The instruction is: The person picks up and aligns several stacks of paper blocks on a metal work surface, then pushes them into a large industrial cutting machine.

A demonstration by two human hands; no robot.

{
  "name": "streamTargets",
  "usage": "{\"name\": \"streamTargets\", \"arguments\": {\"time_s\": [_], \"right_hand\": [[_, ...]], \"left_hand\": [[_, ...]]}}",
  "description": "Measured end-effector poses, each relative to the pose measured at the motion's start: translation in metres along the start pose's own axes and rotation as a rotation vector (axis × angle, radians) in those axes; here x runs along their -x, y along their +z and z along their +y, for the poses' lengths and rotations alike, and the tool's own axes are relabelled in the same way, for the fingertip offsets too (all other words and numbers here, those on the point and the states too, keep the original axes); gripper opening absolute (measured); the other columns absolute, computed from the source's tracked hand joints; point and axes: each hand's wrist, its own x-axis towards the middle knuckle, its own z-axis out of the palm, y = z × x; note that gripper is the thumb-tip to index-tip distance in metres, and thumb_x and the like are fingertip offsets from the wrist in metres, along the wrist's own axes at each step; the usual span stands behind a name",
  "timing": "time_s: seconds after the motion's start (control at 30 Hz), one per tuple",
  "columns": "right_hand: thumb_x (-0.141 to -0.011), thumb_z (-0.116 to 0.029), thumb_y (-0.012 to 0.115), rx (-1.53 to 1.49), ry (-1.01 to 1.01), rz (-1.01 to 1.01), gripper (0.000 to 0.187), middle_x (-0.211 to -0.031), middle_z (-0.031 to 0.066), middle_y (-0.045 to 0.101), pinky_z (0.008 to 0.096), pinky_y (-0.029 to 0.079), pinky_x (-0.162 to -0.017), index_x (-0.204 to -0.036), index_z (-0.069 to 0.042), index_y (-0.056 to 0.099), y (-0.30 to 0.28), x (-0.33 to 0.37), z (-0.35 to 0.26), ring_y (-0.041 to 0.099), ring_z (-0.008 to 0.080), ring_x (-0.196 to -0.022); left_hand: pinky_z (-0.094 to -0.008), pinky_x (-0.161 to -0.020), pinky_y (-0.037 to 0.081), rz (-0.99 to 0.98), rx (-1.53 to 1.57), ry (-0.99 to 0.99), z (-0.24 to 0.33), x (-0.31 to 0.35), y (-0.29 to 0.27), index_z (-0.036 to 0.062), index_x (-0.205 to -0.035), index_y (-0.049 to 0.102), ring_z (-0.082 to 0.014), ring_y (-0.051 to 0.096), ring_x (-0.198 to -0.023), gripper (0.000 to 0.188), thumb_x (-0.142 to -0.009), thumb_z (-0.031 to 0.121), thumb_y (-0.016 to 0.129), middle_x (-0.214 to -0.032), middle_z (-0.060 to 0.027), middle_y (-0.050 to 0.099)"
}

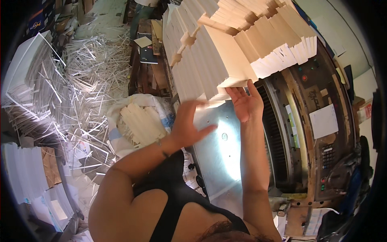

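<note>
Tall stacks of cream paper blocks (204, 66) stand beyond my hands, at the far end of a shiny metal table (213, 161). My right hand (248, 104) is palm up at the near lower corner of one paper block (231, 56). Its fingers are tucked against the bottom edge, with the thumb up at the corner. My left hand (188, 126) hovers over the table's left side, close to the near end of the stacks. Motion blurs its fingers, but the thumb is stretched away from them and nothing shows in the hand.
Right of the table is a machine with a control panel (308, 94), a keypad (327, 156) and a paper sheet (323, 122). At left, a sack (117, 135) holds paper offcuts. Shredded strips (96, 64) cover the floor, beside piles of white paper (26, 68).
</note>
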Motion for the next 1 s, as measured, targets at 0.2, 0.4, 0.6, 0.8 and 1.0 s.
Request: {"name": "streamTargets", "arguments": {"time_s": [0.2, 0.4, 0.6, 0.8, 1.0], "right_hand": [[-0.108, -0.019, 0.05, 0.001, -0.04, -0.039, 0.041, -0.135, 0.0245, 0.052, 0.0549, 0.052, -0.11, -0.137, 0.009, 0.044, -0.005, -0.006, 0.007, 0.055, 0.0415, -0.131], [-0.107, -0.018, 0.052, 0.031, -0.062, -0.026, 0.029, -0.125, 0.0194, 0.062, 0.0504, 0.058, -0.1, -0.127, 0.003, 0.052, -0.013, -0.009, 0.009, 0.065, 0.0362, -0.117], [-0.107, -0.021, 0.054, 0.063, -0.097, -0.06, 0.038, -0.127, 0.0224, 0.058, 0.0518, 0.054, -0.108, -0.132, 0.007, 0.049, -0.013, -0.01, 0.011, 0.061, 0.0384, -0.123], [-0.104, -0.015, 0.057, 0.0, -0.087, -0.041, 0.028, -0.121, 0.0189, 0.062, 0.0507, 0.06, -0.096, -0.125, 0.002, 0.047, -0.014, -0.013, 0.012, 0.067, 0.0364, -0.111], [-0.105, -0.017, 0.057, 0.017, -0.1, -0.094, 0.033, -0.125, 0.0185, 0.059, 0.0525, 0.057, -0.101, -0.128, 0.003, 0.045, -0.019, -0.01, 0.012, 0.062, 0.0368, -0.12]], "left_hand": [[-0.0497, -0.114, 0.038, 0.1, -0.089, 0.057, -0.017, -0.068, 0.029, -0.0053, -0.142, 0.052, -0.0434, 0.05, -0.135, 0.074, -0.083, 0.027, 0.081, -0.145, -0.0241, 0.055], [-0.0498, -0.111, 0.043, 0.153, -0.144, 0.114, -0.019, -0.065, 0.042, -0.0124, -0.14, 0.052, -0.045, 0.053, -0.131, 0.065, -0.087, 0.019, 0.074, -0.143, -0.0279, 0.056], [-0.0503, -0.114, 0.04, 0.109, -0.135, 0.099, -0.017, -0.064, 0.041, -0.0141, -0.141, 0.05, -0.0471, 0.051, -0.135, 0.065, -0.089, 0.018, 0.072, -0.146, -0.0317, 0.053], [-0.0455, -0.121, 0.032, 0.05, -0.124, 0.06, -0.025, -0.061, 0.042, -0.0084, -0.151, 0.042, -0.0427, 0.039, -0.147, 0.069, -0.093, 0.016, 0.07, -0.157, -0.026, 0.045], [-0.0465, -0.121, 0.032, 0.05, -0.127, 0.08, -0.027, -0.062, 0.042, -0.0088, -0.151, 0.042, -0.0435, 0.041, -0.146, 0.069, -0.093, 0.016, 0.07, -0.156, -0.027, 0.045]]}}
